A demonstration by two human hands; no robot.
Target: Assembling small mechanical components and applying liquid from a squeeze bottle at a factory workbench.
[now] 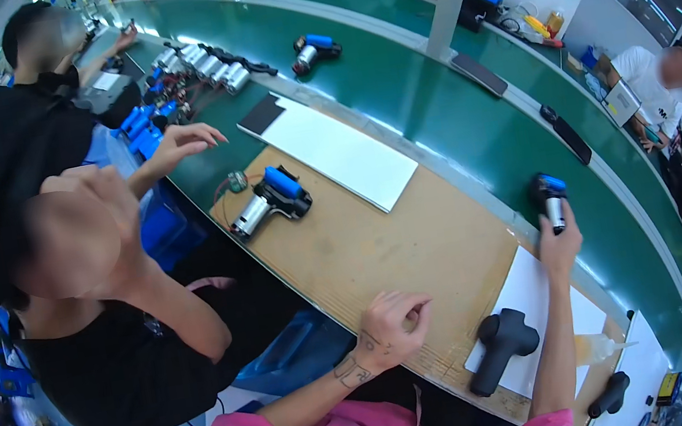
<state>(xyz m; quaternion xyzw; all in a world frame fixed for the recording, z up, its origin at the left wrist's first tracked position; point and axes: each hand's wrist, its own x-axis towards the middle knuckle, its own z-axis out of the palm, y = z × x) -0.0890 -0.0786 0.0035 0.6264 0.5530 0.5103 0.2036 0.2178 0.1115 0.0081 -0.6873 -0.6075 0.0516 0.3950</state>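
Far out over the green belt, my right hand (pixel 562 245) is closed on a motor assembly (pixel 551 196) with a silver cylinder, black frame and blue cell. My left hand (pixel 394 325) hovers by the near edge of the tan work board (pixel 347 252), its fingers curled in; whether something small sits inside them I cannot make out. Between my forearms a black massage gun (pixel 505 347) lies on a white sheet (pixel 535 280). A second motor assembly (pixel 272 200) with a blue cell and loose wires rests toward the board's left end.
A person in black sits close on my left, one hand raised and the other (pixel 183 144) over the bench. A white panel (pixel 340 151) lies across the board's far side. Several silver motors (pixel 207 69) and another assembly (pixel 316 52) lie farther off. A clear bottle (pixel 599 348) is beyond my right forearm.
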